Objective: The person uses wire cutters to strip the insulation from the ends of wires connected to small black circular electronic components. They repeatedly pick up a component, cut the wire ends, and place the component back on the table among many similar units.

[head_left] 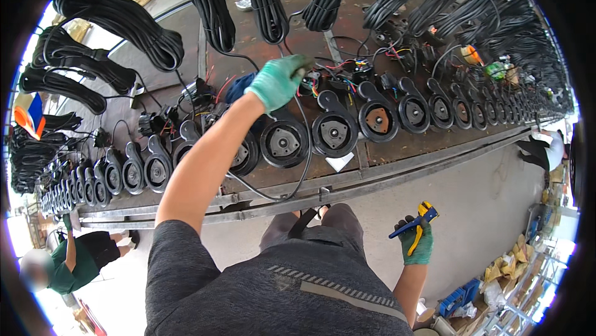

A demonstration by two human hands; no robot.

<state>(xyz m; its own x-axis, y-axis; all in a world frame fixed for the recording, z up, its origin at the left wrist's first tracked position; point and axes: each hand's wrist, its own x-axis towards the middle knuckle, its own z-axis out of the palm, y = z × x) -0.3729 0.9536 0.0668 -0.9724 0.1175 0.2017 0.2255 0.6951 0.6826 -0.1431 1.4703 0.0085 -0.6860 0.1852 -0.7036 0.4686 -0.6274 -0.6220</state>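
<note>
My left hand (280,81), in a green glove with dark fingertips, reaches over the workbench with its fingers closed. A thin black cable (308,156) runs up to it and loops down past the bench's front edge; the exact grip is hidden under the fingers. Below and beside this hand lie round black housings with metal plates, such as one housing (284,141) and its neighbour (334,126). Away from the bench, at the right, my right hand (416,246), gloved too, is closed round blue-and-yellow wire strippers (427,213), jaws upward.
The long brown workbench (397,156) carries a row of similar housings and coloured wires. Bundled black cables (264,0) lie along its far side. A person in green (69,267) stands at the left, another person (546,149) at the far right. Blue crates (459,299) sit lower right.
</note>
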